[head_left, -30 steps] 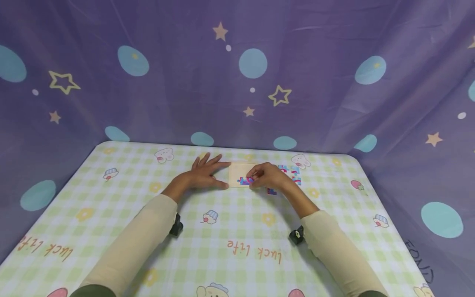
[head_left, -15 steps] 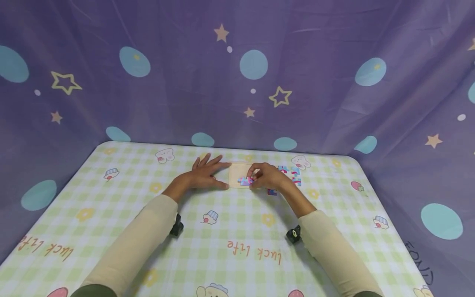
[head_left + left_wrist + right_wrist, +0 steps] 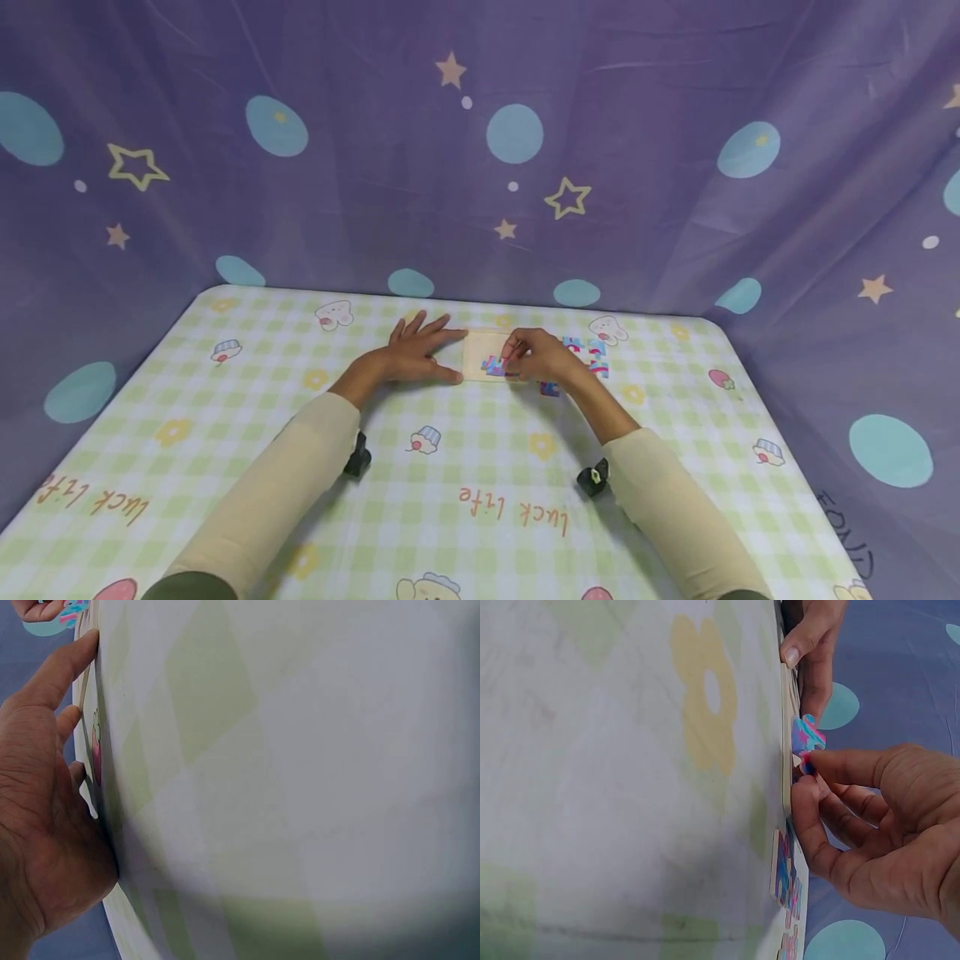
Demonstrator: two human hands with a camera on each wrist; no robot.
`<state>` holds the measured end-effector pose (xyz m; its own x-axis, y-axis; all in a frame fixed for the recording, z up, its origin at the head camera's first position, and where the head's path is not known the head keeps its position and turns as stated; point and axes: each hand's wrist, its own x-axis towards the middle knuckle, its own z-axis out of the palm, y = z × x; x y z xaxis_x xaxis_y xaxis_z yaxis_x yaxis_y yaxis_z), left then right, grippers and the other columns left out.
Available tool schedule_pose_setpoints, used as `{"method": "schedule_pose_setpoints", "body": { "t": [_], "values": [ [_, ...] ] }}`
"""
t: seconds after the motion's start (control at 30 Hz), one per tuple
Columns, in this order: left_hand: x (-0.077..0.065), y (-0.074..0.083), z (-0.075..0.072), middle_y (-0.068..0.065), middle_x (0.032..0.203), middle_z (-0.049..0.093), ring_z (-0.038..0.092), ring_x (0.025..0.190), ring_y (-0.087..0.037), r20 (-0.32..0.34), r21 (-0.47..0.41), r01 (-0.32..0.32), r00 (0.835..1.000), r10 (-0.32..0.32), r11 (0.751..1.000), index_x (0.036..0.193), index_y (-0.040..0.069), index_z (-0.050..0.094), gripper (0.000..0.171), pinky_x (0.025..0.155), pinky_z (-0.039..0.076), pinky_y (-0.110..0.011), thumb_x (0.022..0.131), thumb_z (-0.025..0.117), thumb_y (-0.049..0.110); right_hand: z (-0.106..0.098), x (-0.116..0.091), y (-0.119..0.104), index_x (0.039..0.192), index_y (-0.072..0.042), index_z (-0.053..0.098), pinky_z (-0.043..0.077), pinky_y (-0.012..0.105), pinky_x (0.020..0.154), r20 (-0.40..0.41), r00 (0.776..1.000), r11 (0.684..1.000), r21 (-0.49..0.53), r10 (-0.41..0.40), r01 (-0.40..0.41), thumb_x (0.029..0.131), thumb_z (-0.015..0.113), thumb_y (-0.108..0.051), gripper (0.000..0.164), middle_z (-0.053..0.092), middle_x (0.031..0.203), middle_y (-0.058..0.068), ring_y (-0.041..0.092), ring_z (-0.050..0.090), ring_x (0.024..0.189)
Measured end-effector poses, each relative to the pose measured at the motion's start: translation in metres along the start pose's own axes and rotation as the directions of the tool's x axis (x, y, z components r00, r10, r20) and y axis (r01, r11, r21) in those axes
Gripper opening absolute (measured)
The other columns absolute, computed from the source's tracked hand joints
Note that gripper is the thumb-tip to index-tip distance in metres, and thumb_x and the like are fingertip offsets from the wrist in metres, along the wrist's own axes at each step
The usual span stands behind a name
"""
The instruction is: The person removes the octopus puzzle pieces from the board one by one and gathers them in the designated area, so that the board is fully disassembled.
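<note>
A shallow pale wooden puzzle board (image 3: 477, 343) lies near the far side of the table. My left hand (image 3: 411, 354) has its fingers spread, with thumb and index fingertip touching the board's left edge. Over the board's right part, my right hand (image 3: 546, 357) pinches a small jigsaw piece (image 3: 805, 763) between thumb and fingers; most of that piece is hidden. Right beside it, a blue, pink and purple jigsaw piece (image 3: 492, 366) sits at the board's near side, and it looks tilted in the right wrist view. Whether the two pieces interlock, I cannot tell.
Several loose jigsaw pieces (image 3: 597, 348) lie right of the board, partly behind my right hand. Another dark blue piece (image 3: 550, 388) is below my right wrist. A checked cloth (image 3: 480, 467) covers the table, and a purple curtain (image 3: 360, 167) hangs behind.
My right fingers have shifted slightly over the board, and the visible piece beside them has moved a little. The left hand keeps its place at the board's edge.
</note>
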<state>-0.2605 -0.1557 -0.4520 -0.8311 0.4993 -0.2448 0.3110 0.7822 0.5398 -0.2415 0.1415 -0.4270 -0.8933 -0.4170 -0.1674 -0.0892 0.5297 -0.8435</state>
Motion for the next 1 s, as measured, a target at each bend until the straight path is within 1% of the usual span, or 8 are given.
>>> {"method": "schedule_pose_setpoints", "body": {
  "t": [0.1,0.27,0.43,0.63,0.73,0.87,1.0],
  "values": [
    [-0.003,0.002,-0.001,-0.007,0.194,0.004,-0.018,0.177,-0.044,-0.001,-0.019,-0.014,1.000,0.014,1.000,0.178,0.035,0.038,0.097,0.137,-0.020,-0.071,0.096,0.078,0.069,0.001,0.000,0.001,0.110,0.002,0.072,0.063,0.029,0.073,-0.012,1.000,1.000,0.001,-0.005,0.005,0.101,0.074,0.002,0.010,0.068,0.095,0.006,0.015,0.066,0.082],
    [-0.001,0.001,0.000,-0.006,0.194,0.004,-0.018,0.177,-0.044,-0.009,-0.028,-0.017,1.000,0.016,0.999,0.177,0.037,0.038,0.099,0.137,-0.019,-0.071,0.094,0.076,0.076,0.000,-0.002,0.002,0.110,0.000,0.072,0.063,0.030,0.075,-0.033,0.999,1.000,-0.007,-0.011,0.011,0.100,0.071,0.002,0.010,0.067,0.097,0.006,0.016,0.064,0.086],
    [-0.003,0.003,-0.002,-0.007,0.194,0.004,-0.018,0.177,-0.044,-0.002,-0.023,-0.016,1.000,0.016,1.000,0.178,0.036,0.037,0.099,0.138,-0.020,-0.070,0.095,0.078,0.072,-0.001,-0.005,-0.001,0.112,0.000,0.072,0.064,0.033,0.077,-0.027,0.999,1.000,-0.009,-0.021,0.021,0.101,0.071,0.001,0.010,0.067,0.099,0.008,0.019,0.066,0.087],
    [-0.002,0.003,-0.001,-0.007,0.194,0.004,-0.018,0.177,-0.044,-0.006,-0.007,-0.002,1.000,0.002,1.000,0.178,0.034,0.037,0.098,0.138,-0.019,-0.070,0.097,0.077,0.071,-0.004,-0.008,0.001,0.117,0.005,0.070,0.067,0.037,0.082,-0.019,0.999,0.997,0.077,-0.026,0.027,0.103,0.067,0.002,0.014,0.067,0.100,0.010,0.023,0.072,0.090],
    [0.003,-0.003,0.001,-0.003,0.194,0.003,-0.019,0.178,-0.040,-0.006,-0.003,0.007,1.000,-0.007,1.000,0.178,0.036,0.036,0.097,0.139,-0.019,-0.068,0.097,0.077,0.070,-0.007,-0.010,0.003,0.119,0.006,0.068,0.068,0.038,0.083,-0.025,1.000,0.992,0.125,-0.016,0.019,0.105,0.068,0.000,0.015,0.067,0.101,0.010,0.025,0.077,0.092],
    [0.010,-0.012,0.005,0.003,0.194,0.001,-0.021,0.178,-0.035,-0.009,0.008,0.012,1.000,-0.012,1.000,0.178,0.042,0.035,0.098,0.139,-0.020,-0.066,0.095,0.077,0.074,-0.013,-0.014,0.005,0.121,0.005,0.067,0.069,0.039,0.085,-0.028,1.000,0.988,0.151,0.005,0.000,0.106,0.071,-0.003,0.017,0.069,0.101,0.010,0.026,0.079,0.092],
    [0.008,-0.011,0.004,0.002,0.194,0.001,-0.021,0.178,-0.037,-0.007,0.000,0.003,1.000,-0.003,1.000,0.177,0.042,0.036,0.099,0.139,-0.021,-0.066,0.094,0.076,0.078,-0.018,-0.021,0.008,0.121,0.005,0.068,0.068,0.038,0.087,-0.032,0.999,0.990,0.141,0.031,-0.026,0.106,0.071,-0.003,0.017,0.071,0.101,0.011,0.027,0.078,0.092]
  ]
}}
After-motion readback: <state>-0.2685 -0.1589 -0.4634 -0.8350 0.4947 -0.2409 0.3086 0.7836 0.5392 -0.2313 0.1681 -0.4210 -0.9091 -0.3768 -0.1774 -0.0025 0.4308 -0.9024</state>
